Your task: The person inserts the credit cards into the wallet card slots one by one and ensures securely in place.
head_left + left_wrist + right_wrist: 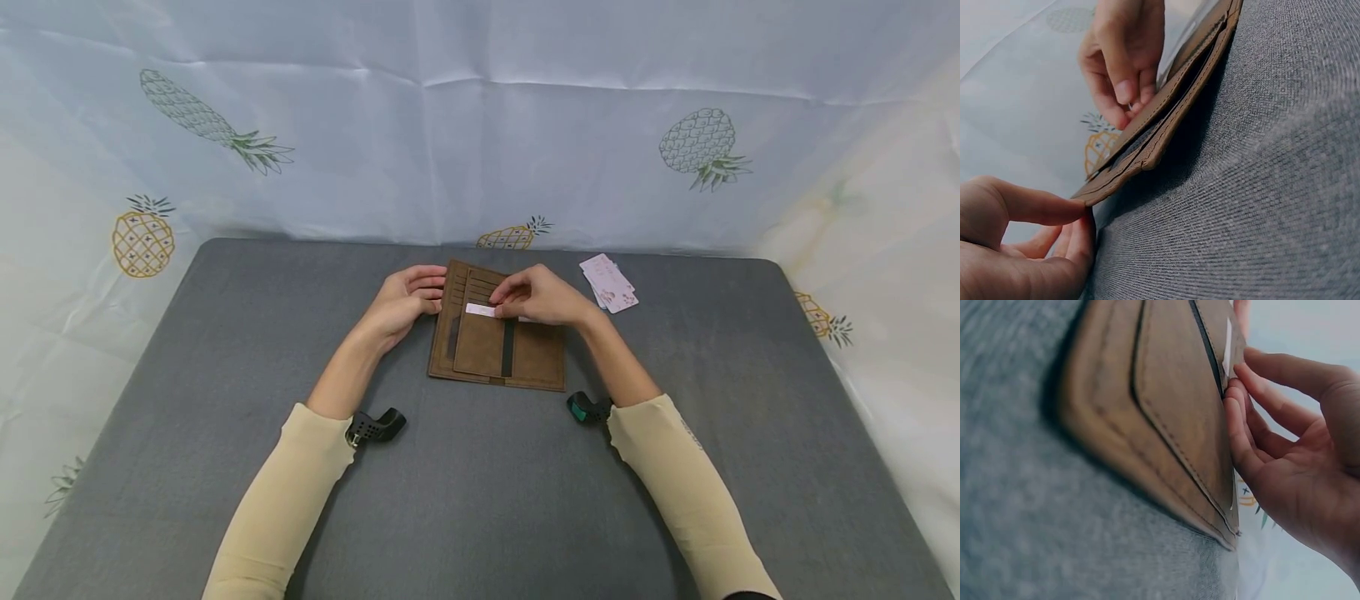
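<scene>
A brown wallet (480, 346) lies opened out on the grey table, its card slots and a dark strap facing up. My left hand (408, 304) pinches the wallet's left edge; in the left wrist view the edge (1094, 195) sits between thumb and fingers, slightly raised off the cloth. A pale card (480, 310) sticks out of the top of an inner pocket. With bent fingers, my right hand (542, 296) pinches this card at the pocket's mouth. In the right wrist view the card (1227, 350) shows as a white strip beside the fingertips, which partly cover it.
A small stack of pink patterned cards (609, 283) lies right of the wallet, near the table's back edge. Behind the grey table (480, 500) hangs a white curtain (450, 150) printed with pineapples. Black wrist mounts (378, 425) stick out from both sleeves.
</scene>
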`<state>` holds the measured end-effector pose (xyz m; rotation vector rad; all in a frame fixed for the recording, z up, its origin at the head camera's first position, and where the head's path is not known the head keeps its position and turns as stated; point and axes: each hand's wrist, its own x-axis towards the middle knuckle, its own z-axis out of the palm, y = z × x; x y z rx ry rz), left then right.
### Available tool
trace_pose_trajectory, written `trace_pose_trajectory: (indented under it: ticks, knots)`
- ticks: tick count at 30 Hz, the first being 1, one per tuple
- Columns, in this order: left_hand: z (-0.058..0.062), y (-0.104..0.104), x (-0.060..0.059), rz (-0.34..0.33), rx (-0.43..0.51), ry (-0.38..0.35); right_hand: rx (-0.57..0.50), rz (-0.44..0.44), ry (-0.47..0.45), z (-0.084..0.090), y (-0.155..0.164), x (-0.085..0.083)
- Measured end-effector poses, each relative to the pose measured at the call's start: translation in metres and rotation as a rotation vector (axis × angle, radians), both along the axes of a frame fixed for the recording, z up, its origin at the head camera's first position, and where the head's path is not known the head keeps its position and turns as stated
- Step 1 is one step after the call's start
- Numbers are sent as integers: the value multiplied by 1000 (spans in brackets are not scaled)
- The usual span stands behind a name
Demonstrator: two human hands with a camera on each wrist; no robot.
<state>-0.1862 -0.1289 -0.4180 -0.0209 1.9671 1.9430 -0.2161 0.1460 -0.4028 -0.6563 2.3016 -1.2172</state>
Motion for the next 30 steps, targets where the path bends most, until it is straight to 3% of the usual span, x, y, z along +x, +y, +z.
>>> trace_pose_trajectory:
  ticks: [9, 20, 25, 30]
  knots:
    - [0, 0, 0, -2, 4, -2, -76, -100, -12, 7, 23, 1]
    - [1, -1, 0, 0, 10, -10, -92, -329, -7, 20, 69, 5]
    - [2, -1, 0, -1, 11, -12, -101, -401, 32, 22, 91, 6]
    - [2, -1, -1, -2, 12, -13, -128, -533, 90, 17, 109, 2]
